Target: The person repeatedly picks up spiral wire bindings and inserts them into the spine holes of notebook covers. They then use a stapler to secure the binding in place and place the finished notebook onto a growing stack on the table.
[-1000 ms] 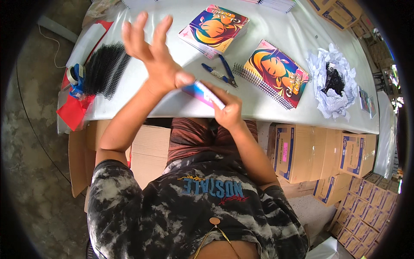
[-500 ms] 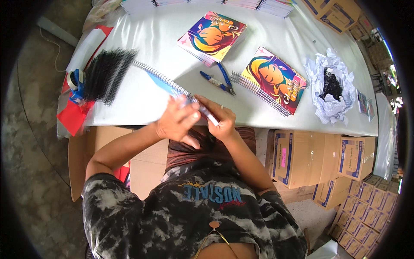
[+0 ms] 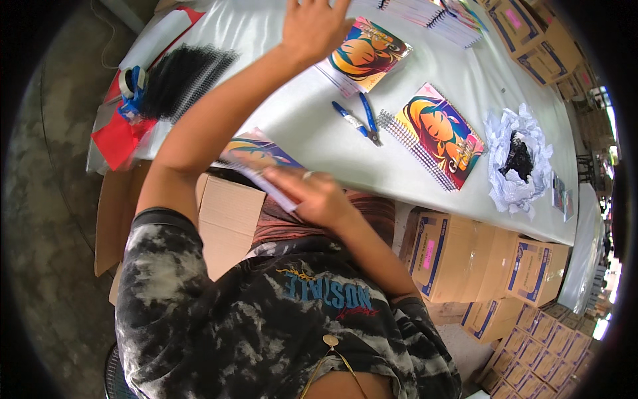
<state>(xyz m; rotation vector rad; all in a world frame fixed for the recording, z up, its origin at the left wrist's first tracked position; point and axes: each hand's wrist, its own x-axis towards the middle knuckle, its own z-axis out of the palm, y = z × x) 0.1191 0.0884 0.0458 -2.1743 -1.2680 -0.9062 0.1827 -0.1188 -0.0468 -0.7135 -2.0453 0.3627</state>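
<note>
My right hand (image 3: 314, 197) grips a colourful spiral notebook (image 3: 256, 155) at the near edge of the white table (image 3: 312, 130), holding it tilted over my lap. My left arm stretches far across the table. My left hand (image 3: 311, 26) is open with fingers spread, next to a second colourful notebook (image 3: 372, 53) lying flat at the far side; I cannot tell if it touches it. Blue-handled pliers (image 3: 359, 118) lie in the middle of the table. A third notebook with a metal spiral (image 3: 440, 135) lies to their right.
A heap of black spiral coils (image 3: 181, 78) and a tape dispenser (image 3: 132, 84) sit at the left, over a red sheet (image 3: 118, 138). Crumpled white paper with black scraps (image 3: 518, 158) lies at the right. Stacked notebooks (image 3: 425, 10) line the far edge. Cardboard boxes (image 3: 442, 256) stand below the table.
My left hand left the notebook at the table's edge and reached up across the table to the far notebook. My right hand kept the near notebook and shifted it lower.
</note>
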